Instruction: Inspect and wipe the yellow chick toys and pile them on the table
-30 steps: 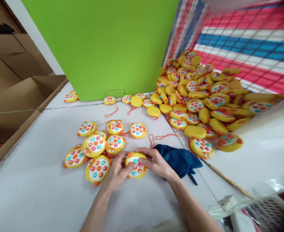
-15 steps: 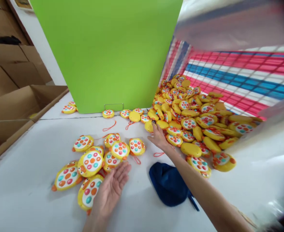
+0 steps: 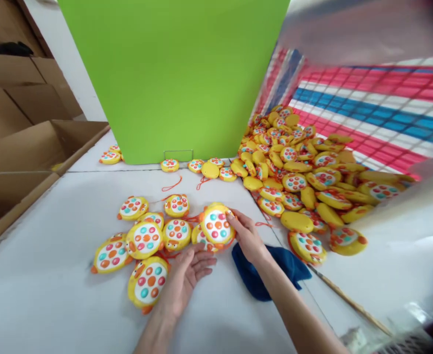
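My right hand (image 3: 249, 236) grips the edge of a yellow duck-shaped toy (image 3: 217, 225), whose white face with coloured round buttons is turned toward me. Partly hidden below it is another such toy (image 3: 201, 238). My left hand (image 3: 192, 273) is open just below and to the left of these, palm up, fingers spread and curved. Several similar toys lie in a loose group to the left, among them one nearest my left wrist (image 3: 150, 282) and one resting on its neighbours (image 3: 144, 239). Thin red cord loops run between them.
A large heap of the toys (image 3: 293, 182) fills the right, against a striped sheet behind wire mesh (image 3: 367, 113). A green panel (image 3: 172, 83) stands at the back. Dark blue cloth (image 3: 260, 275) and a thin stick (image 3: 352, 302) lie at right. Cardboard boxes (image 3: 20, 142) stand left.
My right hand has come back from the heap's edge toward the middle with a toy in it. My left hand has shifted slightly right. The stick beside the cloth now shows.
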### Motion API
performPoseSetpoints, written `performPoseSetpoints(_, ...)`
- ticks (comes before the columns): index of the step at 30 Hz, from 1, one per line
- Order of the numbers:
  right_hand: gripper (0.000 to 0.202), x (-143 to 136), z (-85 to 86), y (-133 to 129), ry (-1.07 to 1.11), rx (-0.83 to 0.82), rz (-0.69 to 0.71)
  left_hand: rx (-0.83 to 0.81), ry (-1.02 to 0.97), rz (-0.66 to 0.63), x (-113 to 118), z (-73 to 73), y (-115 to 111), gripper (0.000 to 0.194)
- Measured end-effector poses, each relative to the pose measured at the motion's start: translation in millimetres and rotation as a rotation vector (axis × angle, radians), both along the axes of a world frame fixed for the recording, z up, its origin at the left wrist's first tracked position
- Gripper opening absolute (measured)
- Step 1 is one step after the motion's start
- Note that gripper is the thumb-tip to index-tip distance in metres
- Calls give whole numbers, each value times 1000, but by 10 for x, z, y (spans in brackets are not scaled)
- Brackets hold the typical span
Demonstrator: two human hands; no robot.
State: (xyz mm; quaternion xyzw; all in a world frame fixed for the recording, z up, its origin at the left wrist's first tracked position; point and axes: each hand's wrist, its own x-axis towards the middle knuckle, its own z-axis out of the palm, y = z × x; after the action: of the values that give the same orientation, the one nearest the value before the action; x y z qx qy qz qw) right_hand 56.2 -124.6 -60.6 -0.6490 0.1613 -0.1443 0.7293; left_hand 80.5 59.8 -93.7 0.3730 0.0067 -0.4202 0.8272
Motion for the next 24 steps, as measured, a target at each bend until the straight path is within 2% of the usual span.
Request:
performPoseSetpoints(2,43,-152,-53,171,4,-6,31,39,-80,42,-6,15,7,49)
performPoseSetpoints(6,42,-272,-111,285,55,-258,186,281,-276,34,-2,9,17,56)
performPoseSetpoints(9,40,-287,-133,303,31,-384,291,444,-375,76,20,-50,15,51)
performPoseSetpoints(12,41,-301,-153,322,11,-430,326,445,-375,101,32,-94,4,47)
performPoseSetpoints(15,43,-322,-165,320,33,-428,336,431,-330,105,15,-60,-21,47)
performPoseSetpoints(21,44,-352,-124,280,-5,-274,194,349,-220,287,-5,64,-63,47)
performPoseSetpoints(24,46,-350,-140,308,-28,-346,187,329,-201,324,5,46,-57,46)
